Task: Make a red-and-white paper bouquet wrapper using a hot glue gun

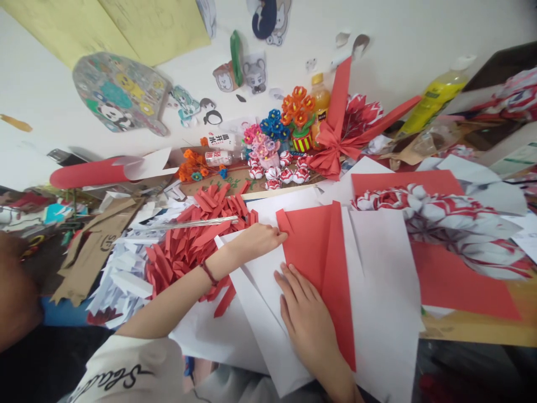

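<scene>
A sheet of red paper (308,235) lies in front of me, with a folded strip along its right side and a small folded flap at its upper left corner. My left hand (266,239) is closed at the upper left edge of this sheet, its fingertips pinching the paper there. Fingers stretched out, my right hand (308,316) rests flat across the sheet's lower left edge. White paper (384,291) is spread beneath and to the right of the red sheet. Left of my hands is a heap of folded red paper pieces (180,254).
Folded white paper pieces (121,274) pile up beside thin wires (197,223) lying on the red heap. Red-and-white paper flowers (453,215) lie at right. Along the wall stand a juice bottle (321,103), orange flowers (298,109) and a red bow (335,148). Another person's arm (17,291) shows at far left.
</scene>
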The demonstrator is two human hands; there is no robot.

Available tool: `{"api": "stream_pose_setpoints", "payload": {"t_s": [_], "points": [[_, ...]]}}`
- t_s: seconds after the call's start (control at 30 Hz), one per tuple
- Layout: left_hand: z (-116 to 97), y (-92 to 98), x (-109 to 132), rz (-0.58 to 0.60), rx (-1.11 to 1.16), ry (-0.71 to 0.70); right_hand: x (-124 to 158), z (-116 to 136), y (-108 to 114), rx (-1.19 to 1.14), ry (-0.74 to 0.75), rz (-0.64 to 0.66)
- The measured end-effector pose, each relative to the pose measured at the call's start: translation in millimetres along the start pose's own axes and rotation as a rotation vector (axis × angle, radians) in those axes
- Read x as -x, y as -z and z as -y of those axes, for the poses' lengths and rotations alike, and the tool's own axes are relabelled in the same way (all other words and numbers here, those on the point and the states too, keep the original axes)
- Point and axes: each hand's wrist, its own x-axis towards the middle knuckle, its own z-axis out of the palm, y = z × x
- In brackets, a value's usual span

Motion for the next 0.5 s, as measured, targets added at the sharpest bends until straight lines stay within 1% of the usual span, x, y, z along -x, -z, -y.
{"api": "stream_pose_setpoints", "payload": {"t_s": [0.13,0.3,0.4,0.5], "points": [[5,-0.5,-5,-0.014,0.047,-0.031,0,0,0,0.013,0.006,0.003],[7,-4.8,-13,-0.016,0.130,0.010,0,0,0,0.024,0.007,0.012],[10,-3.1,-12,-0.036,0.131,0.092,0,1,1,0.016,0.003,0.016],[11,6.2,-1,-0.085,0.123,0.252,0,1,1,0.002,-0.001,0.013]]}}
